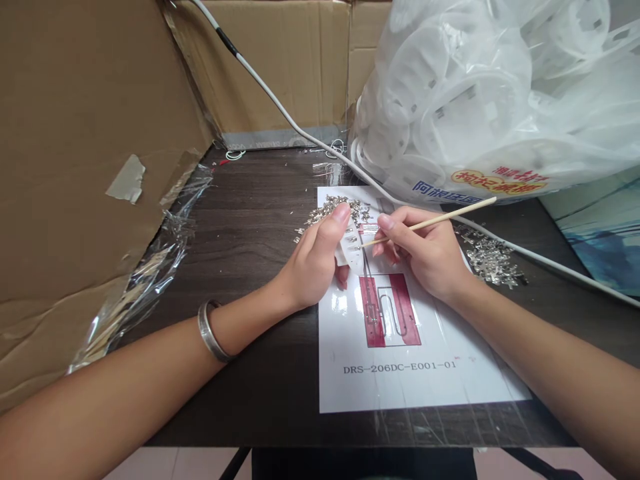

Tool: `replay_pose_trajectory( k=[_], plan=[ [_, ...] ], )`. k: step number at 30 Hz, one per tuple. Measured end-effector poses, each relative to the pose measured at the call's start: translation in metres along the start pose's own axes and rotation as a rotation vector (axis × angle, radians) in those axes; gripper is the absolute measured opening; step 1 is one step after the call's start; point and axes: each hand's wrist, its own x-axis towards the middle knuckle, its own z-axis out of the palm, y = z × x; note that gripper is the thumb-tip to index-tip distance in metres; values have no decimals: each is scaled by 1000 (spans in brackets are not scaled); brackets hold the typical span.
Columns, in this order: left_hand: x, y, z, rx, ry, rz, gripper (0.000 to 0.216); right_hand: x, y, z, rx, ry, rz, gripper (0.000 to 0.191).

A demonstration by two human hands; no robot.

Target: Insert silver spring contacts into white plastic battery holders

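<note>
My left hand [320, 257] grips a small white plastic part [354, 261], thumb along its upper side. Little metal pieces sit in a row of slots on that part. Between the thumb and fingers of my right hand [417, 250] is a thin wooden stick [450, 215], slanting down to the left. Its tip meets the white part near one of the metal pieces. Just behind my left hand lies a pile of small metal terminals [333, 208], partly covered by the hand. Under both hands is a printed sheet [425, 387] with a red-marked diagram.
A clear plastic bag [450, 120] full of white round parts fills the back right. More metal terminals [493, 261] lie right of my right hand. A white cable [280, 110] crosses the table diagonally. Cardboard [90, 120] walls the left and back. Wrapped sticks [130, 300] lie at left.
</note>
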Motion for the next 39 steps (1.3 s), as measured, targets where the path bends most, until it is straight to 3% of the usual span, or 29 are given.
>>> replay_pose_trajectory(
  k=[8,16,25,39],
  plan=[
    [0,0,1,-2,14,-18,68,0,-5,4,-46,-13,0,35],
    [-1,2,1,-62,8,-27,57,-2,-4,5,-187,-55,-56,27],
    [0,-1,1,11,13,-17,66,-1,-4,7,-96,58,-38,36],
    [-2,2,0,-14,-4,-5,62,0,-5,8,-113,53,-41,35]
  ],
)
